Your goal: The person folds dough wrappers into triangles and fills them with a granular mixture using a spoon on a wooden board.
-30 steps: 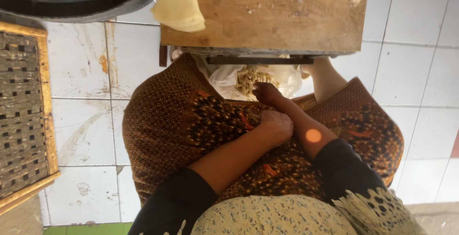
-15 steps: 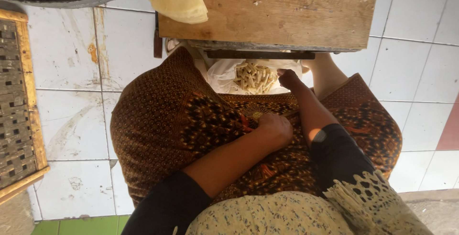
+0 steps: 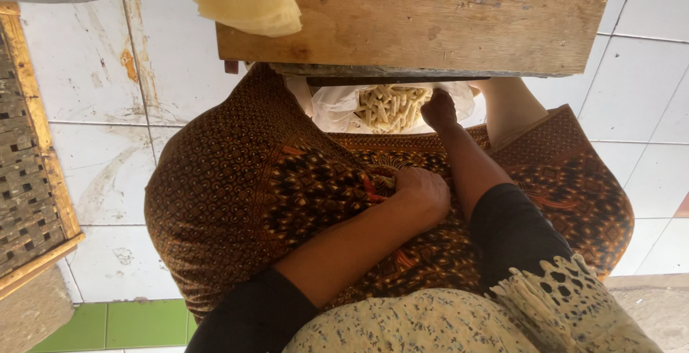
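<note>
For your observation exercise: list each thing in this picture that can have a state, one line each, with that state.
Left hand: closed in a fist, resting on the patterned skirt.
Right hand: reaching into the bag, fingers hidden.
White plastic bag: open, holding pale cut sticks.
Wooden board: lying flat above the bag.

I am seeing a brown batik skirt [image 3: 237, 180] with orange and black motifs under the left hand [image 3: 423, 193]. Pale yellow sticks [image 3: 391, 107] are lying in white plastic [image 3: 334, 109] by the right hand [image 3: 439, 109]. White tiles [image 3: 93, 152] are showing left of both.
</note>
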